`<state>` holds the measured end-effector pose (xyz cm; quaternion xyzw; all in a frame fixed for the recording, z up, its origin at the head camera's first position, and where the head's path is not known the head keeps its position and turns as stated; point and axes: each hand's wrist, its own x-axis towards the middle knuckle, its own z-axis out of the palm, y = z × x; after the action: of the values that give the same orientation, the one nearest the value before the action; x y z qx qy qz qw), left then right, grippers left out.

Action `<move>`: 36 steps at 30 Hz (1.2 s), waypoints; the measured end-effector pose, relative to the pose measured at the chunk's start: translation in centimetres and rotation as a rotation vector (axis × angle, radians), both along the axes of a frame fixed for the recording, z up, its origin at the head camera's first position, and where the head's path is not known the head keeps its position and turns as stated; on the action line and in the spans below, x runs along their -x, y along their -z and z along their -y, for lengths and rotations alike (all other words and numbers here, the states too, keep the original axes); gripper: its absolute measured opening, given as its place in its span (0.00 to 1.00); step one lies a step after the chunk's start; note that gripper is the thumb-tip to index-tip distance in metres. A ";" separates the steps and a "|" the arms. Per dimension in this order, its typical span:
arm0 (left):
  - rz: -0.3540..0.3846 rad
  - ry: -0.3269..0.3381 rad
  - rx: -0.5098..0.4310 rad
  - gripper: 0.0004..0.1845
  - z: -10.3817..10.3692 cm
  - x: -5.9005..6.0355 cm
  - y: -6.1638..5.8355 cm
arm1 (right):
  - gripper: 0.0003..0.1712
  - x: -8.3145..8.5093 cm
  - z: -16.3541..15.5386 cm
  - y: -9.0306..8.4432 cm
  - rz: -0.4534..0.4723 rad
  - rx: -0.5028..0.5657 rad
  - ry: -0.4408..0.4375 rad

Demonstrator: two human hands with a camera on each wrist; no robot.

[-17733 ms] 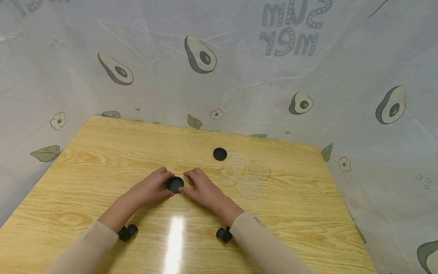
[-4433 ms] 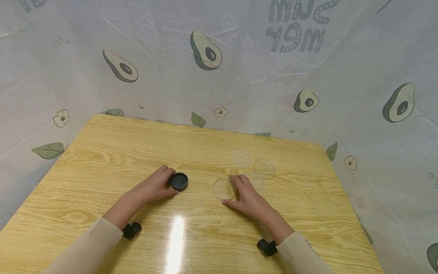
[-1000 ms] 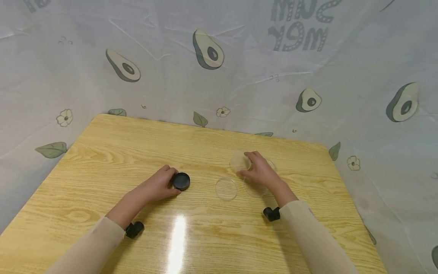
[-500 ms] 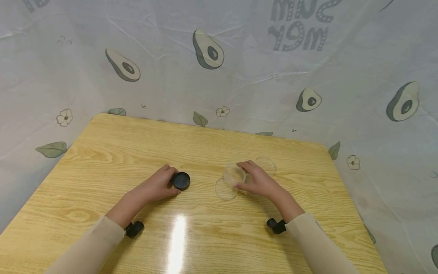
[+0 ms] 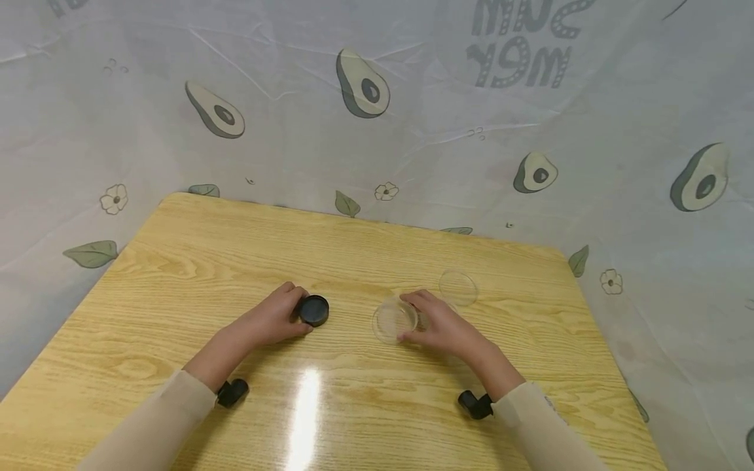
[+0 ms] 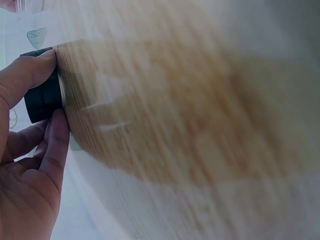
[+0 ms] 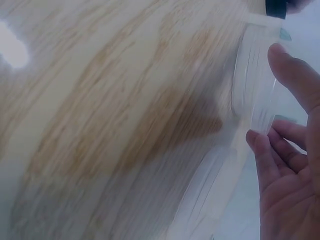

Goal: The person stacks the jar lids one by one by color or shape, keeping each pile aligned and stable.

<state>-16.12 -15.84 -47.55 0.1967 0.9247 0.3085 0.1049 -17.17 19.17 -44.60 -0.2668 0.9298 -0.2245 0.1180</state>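
Left (image 5: 273, 319) and right hands (image 5: 440, 328) curl around black cap (image 5: 314, 311) and clear disc (image 5: 398, 318), respectively.

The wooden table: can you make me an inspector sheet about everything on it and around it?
Surface: yellow wood-grain table, glare streak towards the front.
Job's things: black round plastic-looking piece; clear round plastic-looking disc overlapping a second clear disc, contact unclear; separate clear disc farther back.
Clutter: nothing seen.
Grips: left grip holds the black piece; right grip holds the first clear disc.
Cables: nothing seen.
Surroundings: pale grey sheet behind, printed with avocados, leaves and flowers.
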 end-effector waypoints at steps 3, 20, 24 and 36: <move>0.002 -0.001 -0.006 0.26 0.0 0.0 0.1 | 0.46 -0.2 0.2 -0.1 -0.009 -0.021 -0.010; -0.017 0.009 -0.012 0.26 0.0 0.0 0.0 | 0.45 -0.4 0.8 0.0 -0.001 -0.045 -0.029; -0.022 0.012 -0.015 0.25 0.0 0.0 0.0 | 0.46 -0.4 0.7 0.0 0.009 -0.046 -0.029; -0.022 0.008 -0.015 0.25 0.1 0.1 0.2 | 0.46 -0.6 0.7 0.2 0.010 -0.046 -0.030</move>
<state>-16.20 -15.96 -47.75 0.2046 0.9227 0.3127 0.0946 -16.55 18.44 -44.80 -0.2770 0.9299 -0.2028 0.1323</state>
